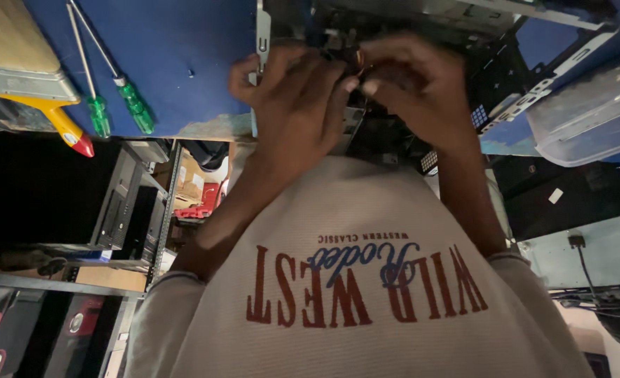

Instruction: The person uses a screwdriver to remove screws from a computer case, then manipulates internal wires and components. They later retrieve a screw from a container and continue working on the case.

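My left hand [292, 105] and my right hand [411, 87] meet at the near edge of an open, dark computer case [492, 42] that lies on a blue table top [184, 49]. The fingertips of both hands pinch a small dark part with a copper-coloured ring [358, 60]. Most of that part is hidden by my fingers. My cream sweatshirt with red lettering [352, 280] fills the lower part of the view.
Two green-handled screwdrivers [117, 98] lie on the blue table at the left, beside a yellow-handled tool with a red tip [61, 122]. A clear plastic tub [590, 119] sits at the right. Computer towers on a shelf rack [124, 210] stand below the table's edge.
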`<state>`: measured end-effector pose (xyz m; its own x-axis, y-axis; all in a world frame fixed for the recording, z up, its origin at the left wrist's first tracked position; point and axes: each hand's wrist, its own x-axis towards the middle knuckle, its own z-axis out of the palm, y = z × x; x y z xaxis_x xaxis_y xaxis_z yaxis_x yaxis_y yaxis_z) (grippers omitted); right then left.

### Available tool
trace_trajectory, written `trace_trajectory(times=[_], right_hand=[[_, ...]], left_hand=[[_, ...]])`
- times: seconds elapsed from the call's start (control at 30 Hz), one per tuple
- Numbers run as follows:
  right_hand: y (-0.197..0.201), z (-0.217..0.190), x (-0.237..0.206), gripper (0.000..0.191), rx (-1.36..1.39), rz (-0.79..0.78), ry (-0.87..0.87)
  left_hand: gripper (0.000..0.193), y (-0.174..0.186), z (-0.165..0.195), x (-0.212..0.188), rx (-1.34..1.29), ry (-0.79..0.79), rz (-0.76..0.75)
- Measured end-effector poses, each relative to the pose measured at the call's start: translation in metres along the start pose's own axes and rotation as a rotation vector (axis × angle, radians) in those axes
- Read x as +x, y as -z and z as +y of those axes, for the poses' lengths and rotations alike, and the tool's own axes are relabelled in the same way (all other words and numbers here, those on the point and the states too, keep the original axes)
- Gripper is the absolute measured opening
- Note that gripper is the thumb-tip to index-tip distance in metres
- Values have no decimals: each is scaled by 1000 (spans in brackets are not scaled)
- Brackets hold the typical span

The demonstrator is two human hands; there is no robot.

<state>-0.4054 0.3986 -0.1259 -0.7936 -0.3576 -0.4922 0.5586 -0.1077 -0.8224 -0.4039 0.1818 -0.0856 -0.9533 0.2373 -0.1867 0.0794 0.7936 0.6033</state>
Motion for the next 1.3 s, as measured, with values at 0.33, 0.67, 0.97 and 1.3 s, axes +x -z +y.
trace_trajectory(times=[0.33, 0.67, 0.97, 1.3], right_hand=[[8, 24, 6, 11, -18, -10, -100], [9, -8, 9, 15, -398, -45, 131], [-7, -12, 16, 15, -542, -85, 188], [-12, -7, 16, 14, -552, -95, 194]], left_hand=[[24, 10, -2, 12, -31, -38, -3], [15, 24, -27, -1, 171, -213, -88], [29, 3, -44, -25, -34, -54, 91], [28, -8, -52, -40, -18, -5, 86]])
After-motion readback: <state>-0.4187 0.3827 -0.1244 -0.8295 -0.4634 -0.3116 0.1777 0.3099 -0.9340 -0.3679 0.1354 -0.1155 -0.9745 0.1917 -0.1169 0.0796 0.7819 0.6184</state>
